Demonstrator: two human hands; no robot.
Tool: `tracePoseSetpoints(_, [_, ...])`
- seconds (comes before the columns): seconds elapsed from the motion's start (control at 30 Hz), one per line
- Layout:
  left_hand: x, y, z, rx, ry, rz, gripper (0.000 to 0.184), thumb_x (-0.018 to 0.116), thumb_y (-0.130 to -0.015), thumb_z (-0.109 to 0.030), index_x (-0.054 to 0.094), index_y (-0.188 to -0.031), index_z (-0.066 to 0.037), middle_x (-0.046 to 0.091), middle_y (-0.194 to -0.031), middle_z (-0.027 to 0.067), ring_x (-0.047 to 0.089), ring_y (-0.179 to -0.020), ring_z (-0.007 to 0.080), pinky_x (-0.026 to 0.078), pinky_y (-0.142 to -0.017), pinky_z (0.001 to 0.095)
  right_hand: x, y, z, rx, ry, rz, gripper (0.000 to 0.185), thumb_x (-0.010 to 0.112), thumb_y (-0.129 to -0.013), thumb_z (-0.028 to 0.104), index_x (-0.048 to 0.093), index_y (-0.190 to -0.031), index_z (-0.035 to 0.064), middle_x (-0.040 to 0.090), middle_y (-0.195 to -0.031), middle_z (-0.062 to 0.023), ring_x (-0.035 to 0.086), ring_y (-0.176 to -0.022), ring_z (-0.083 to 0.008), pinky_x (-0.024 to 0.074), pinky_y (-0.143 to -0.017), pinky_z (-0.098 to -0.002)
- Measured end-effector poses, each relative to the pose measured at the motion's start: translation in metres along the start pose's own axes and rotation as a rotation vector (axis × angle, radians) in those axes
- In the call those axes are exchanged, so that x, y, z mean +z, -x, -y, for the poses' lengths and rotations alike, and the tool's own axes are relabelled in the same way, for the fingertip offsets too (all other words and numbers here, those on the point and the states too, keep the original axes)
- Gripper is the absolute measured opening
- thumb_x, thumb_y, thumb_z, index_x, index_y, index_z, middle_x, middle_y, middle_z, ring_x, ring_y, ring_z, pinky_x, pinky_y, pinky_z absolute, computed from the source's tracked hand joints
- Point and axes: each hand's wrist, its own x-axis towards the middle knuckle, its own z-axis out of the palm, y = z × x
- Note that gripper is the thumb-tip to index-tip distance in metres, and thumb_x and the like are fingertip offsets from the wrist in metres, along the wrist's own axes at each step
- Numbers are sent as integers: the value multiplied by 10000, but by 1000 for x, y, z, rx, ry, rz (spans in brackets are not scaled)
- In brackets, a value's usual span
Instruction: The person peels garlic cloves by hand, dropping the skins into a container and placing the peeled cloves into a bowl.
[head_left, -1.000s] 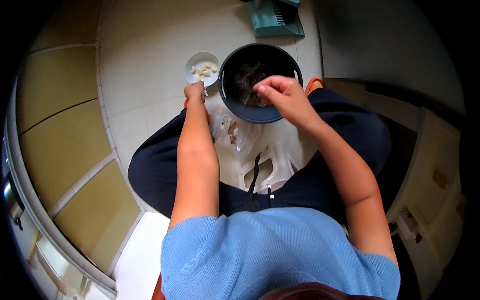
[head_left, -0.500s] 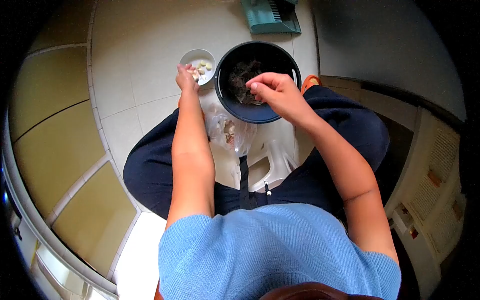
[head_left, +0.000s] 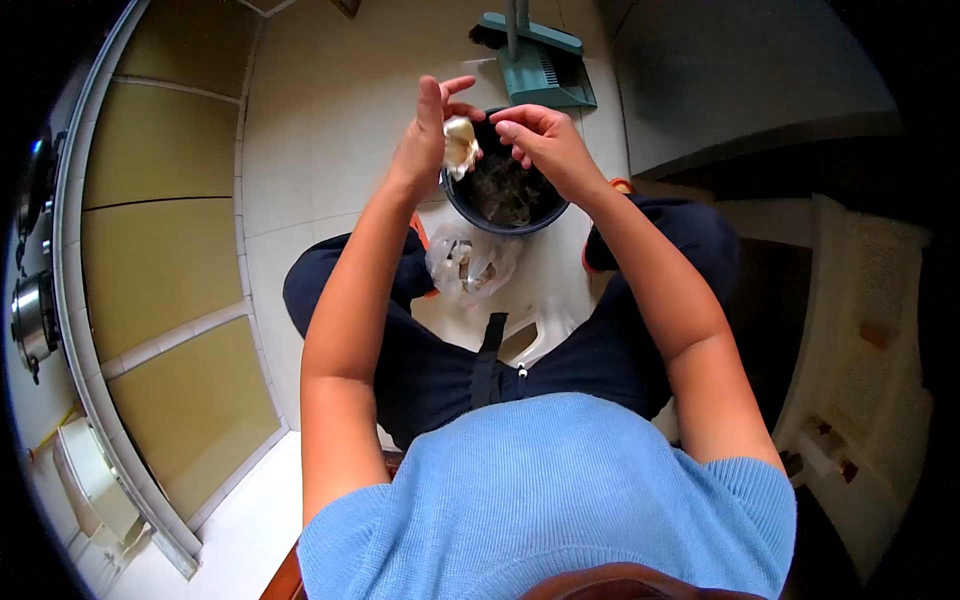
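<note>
My left hand (head_left: 425,140) is raised at the bucket's left rim and holds a partly broken garlic bulb (head_left: 460,148) against its palm, pale skin showing. Just right of it, my right hand (head_left: 550,150) hovers above the bucket with thumb and fingertips drawn together; whatever may be between them is too small to make out. Below both hands stands a black bucket (head_left: 462,212) with dark, tangled waste (head_left: 505,190) inside. A clear plastic bag (head_left: 472,268) with more garlic in it lies on the near side of the bucket.
A teal dustpan (head_left: 545,80) and a brush (head_left: 530,32) stand on the tiled floor beyond the bucket. Yellowish cabinet doors (head_left: 160,150) line the left. Part of a white plastic stool (head_left: 550,330) shows between my legs.
My left hand has come up from the white bowl of garlic cloves to the bucket, now with a garlic bulb. The bowl no longer shows. The view has shifted, revealing more of the dustpan and brush.
</note>
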Motion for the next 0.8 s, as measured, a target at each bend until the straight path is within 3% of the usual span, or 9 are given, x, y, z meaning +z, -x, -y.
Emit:
tracePoseSetpoints(0.2, [21, 24, 18, 43, -161, 79, 1003, 188, -751, -821, 268, -1387, -50, 483, -1027, 84, 484, -949, 164, 392, -826, 283, 14, 9, -15, -110, 113, 266, 238, 704, -776, 150, 620, -916, -23, 618, -759, -31, 549, -679, -64, 442, -615, -212])
tracePoseSetpoints(0.3, [28, 19, 28, 46, -57, 79, 967, 196, -773, -800, 279, -1377, -48, 499, -1044, 87, 506, -926, 157, 418, -802, 292, 13, 14, -5, -132, 271, 191, 232, 694, -784, 178, 614, -864, -24, 618, -718, -52, 550, -677, -64, 445, -603, -227])
tracePoseSetpoints(0.4, [35, 15, 28, -99, 140, -32, 814, 254, -854, -701, 406, -1269, -18, 542, -972, 83, 537, -853, 140, 451, -714, 264, 8, 12, -8, -121, 333, 58, 221, 667, -801, 196, 602, -823, -15, 622, -710, -75, 562, -654, -93, 447, -584, -252])
tracePoseSetpoints(0.47, [39, 11, 37, -48, 96, -127, 529, 353, -944, -492, 538, -1023, -3, 565, -868, 58, 541, -735, 125, 458, -617, 260, 9, 8, -12, -149, 338, -35, 227, 647, -813, 210, 592, -792, -10, 621, -700, -91, 572, -632, -123, 447, -569, -269])
tracePoseSetpoints(0.5, [43, 7, 43, 103, -11, -257, 456, 365, -965, -400, 552, -874, 6, 575, -756, 57, 549, -684, 130, 452, -606, 269, 10, 8, -13, -241, 466, -46, 225, 618, -827, 214, 573, -785, -2, 608, -698, -113, 580, -626, -181, 452, -561, -302])
tracePoseSetpoints(0.57, [40, 3, 50, 125, -68, -293, 458, 369, -966, -396, 562, -882, 10, 578, -759, 56, 537, -669, 125, 446, -607, 262, 10, 7, -14, -323, 598, -56, 224, 589, -841, 218, 554, -779, 6, 596, -697, -136, 589, -620, -239, 457, -553, -335])
tracePoseSetpoints(0.63, [42, 1, 51, 152, -123, -328, 460, 373, -967, -393, 573, -891, 15, 580, -762, 54, 525, -654, 119, 439, -608, 256, 11, 5, -15, -567, 792, -75, 204, 534, -862, 216, 529, -814, 17, 561, -701, -164, 573, -650, -328, 464, -565, -393])
tracePoseSetpoints(0.7, [45, 3, 47, 281, -325, -396, 432, 377, -972, -345, 569, -858, 25, 571, -717, 50, 520, -655, 121, 430, -604, 273, 13, 6, -16, -576, 849, -84, 183, 523, -864, 201, 526, -839, 20, 563, -713, -166, 575, -657, -333, 467, -576, -408])
tracePoseSetpoints(0.8, [45, 5, 52, 307, -343, -403, 421, 372, -973, -319, 564, -845, 33, 563, -700, 54, 515, -649, 119, 426, -600, 271, 15, 8, -20, -584, 900, -90, 163, 509, -868, 184, 517, -847, 22, 559, -717, -168, 575, -659, -339, 469, -585, -427])
